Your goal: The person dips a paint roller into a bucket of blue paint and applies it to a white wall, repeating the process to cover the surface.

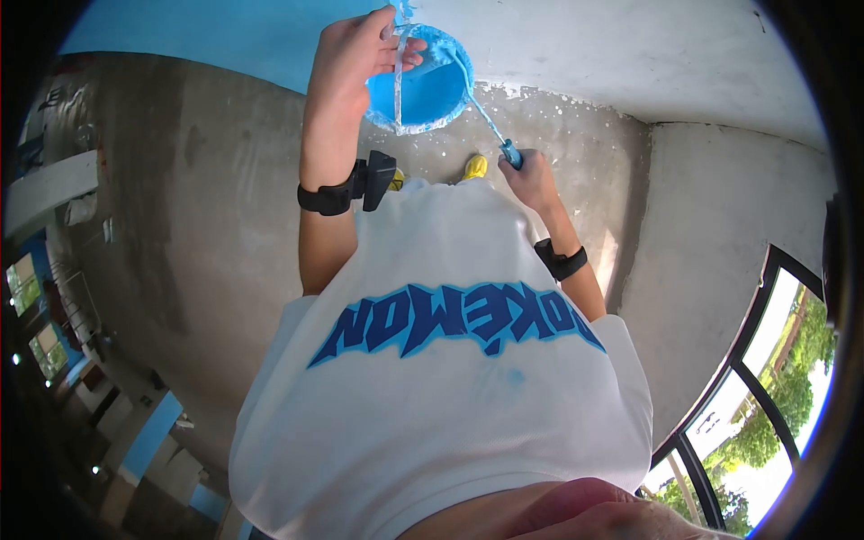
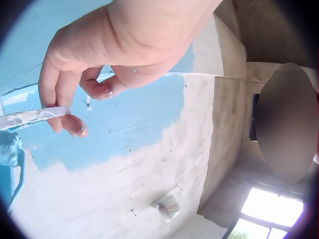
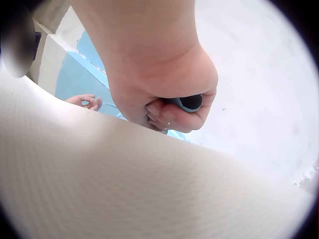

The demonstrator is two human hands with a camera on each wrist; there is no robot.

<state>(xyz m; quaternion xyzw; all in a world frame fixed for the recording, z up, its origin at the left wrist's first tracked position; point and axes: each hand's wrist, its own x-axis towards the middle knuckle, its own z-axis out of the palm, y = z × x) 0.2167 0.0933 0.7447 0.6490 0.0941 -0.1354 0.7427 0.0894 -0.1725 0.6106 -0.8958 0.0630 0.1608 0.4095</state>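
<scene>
My left hand (image 1: 355, 56) carries a paint bucket by its white handle (image 1: 399, 90), the strap lying across its curled fingers (image 2: 62, 92) in the left wrist view. Blue paint coats the inside of the bucket (image 1: 423, 128) and smears its rim. In my right hand (image 1: 535, 180) is a paint roller, gripped round its blue handle (image 1: 511, 155). The roller's paint-covered wire (image 1: 486, 115) runs up into the bucket, where its head (image 1: 439, 47) sits against the far inner side. The dark butt end of the handle (image 3: 191, 103) pokes out of the fist in the right wrist view.
Ahead stands a wall, part painted blue (image 1: 198, 31) and part bare white (image 1: 585, 45). Paint specks dot the concrete floor (image 1: 225, 180) near the wall and yellow shoes (image 1: 475, 166). A window (image 1: 756, 387) is at the right. A clear plastic-wrapped item (image 2: 168, 205) is on the wall.
</scene>
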